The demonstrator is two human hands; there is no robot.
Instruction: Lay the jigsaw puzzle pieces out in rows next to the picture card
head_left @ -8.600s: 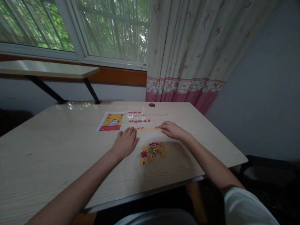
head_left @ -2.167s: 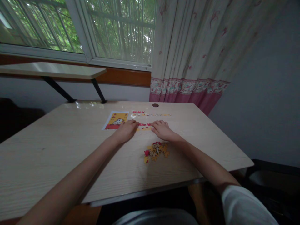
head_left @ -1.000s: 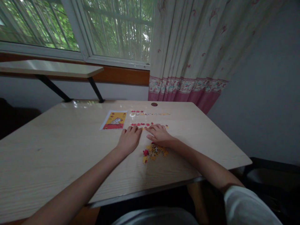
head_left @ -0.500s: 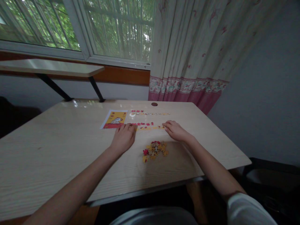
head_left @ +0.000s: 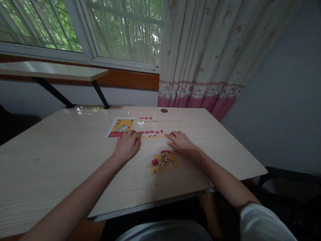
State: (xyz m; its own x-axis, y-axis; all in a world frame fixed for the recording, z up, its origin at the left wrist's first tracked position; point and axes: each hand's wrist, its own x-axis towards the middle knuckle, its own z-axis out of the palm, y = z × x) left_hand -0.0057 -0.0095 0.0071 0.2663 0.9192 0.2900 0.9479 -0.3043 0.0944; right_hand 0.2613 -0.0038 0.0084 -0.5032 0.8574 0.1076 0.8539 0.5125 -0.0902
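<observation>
My left hand (head_left: 126, 144) rests on the tabletop with its fingers stretched out, covering the lower right corner of a printed picture card (head_left: 117, 126). Its fingertips touch the left end of two rows of jigsaw pieces, one of red pieces (head_left: 151, 132) and a nearer one of yellow pieces (head_left: 152, 136). Fingers apart, my right hand (head_left: 182, 142) lies low over the right end of the yellow row, its index fingertip at the last visible pieces. Neither hand visibly grips a piece. A loose pile of mixed jigsaw pieces (head_left: 164, 160) lies nearer to me.
Farther back run a short row of red pieces (head_left: 145, 118) and a longer pale row (head_left: 163, 121). A round hole (head_left: 164, 110) is near the table's back edge. A raised shelf (head_left: 55, 71) stands back left; a curtain (head_left: 200, 67) hangs behind.
My right hand has slid left along the yellow row, and its thumb is now apart from the index finger. The left hand has shifted only slightly, and the view has tilted a little.
</observation>
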